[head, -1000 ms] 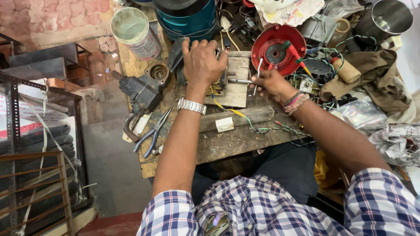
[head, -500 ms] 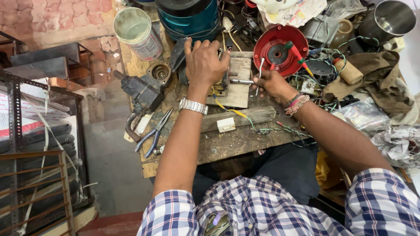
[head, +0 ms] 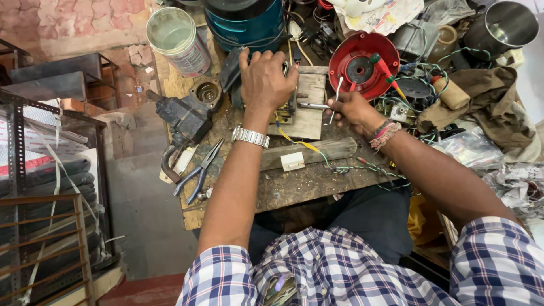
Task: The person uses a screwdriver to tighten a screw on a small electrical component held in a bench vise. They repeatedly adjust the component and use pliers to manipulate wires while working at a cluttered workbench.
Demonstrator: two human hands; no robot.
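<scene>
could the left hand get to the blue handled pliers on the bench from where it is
Probably yes. The blue-handled metal pliers lie uncovered on the wooden bench, just outside the left forearm. But the left hand is pressing a small part on a wooden block.

Small repair workshop, likely electrical. Scarred wooden workbench [head: 306, 184] crowded with pliers [head: 199, 170], bench vise [head: 184, 116], loose coloured wires [head: 362, 167], red round appliance housing [head: 354, 62] (opened up), steel pot [head: 501, 28]. Slotted-angle metal rack [head: 34, 187] alongside, bare concrete floor.
</scene>
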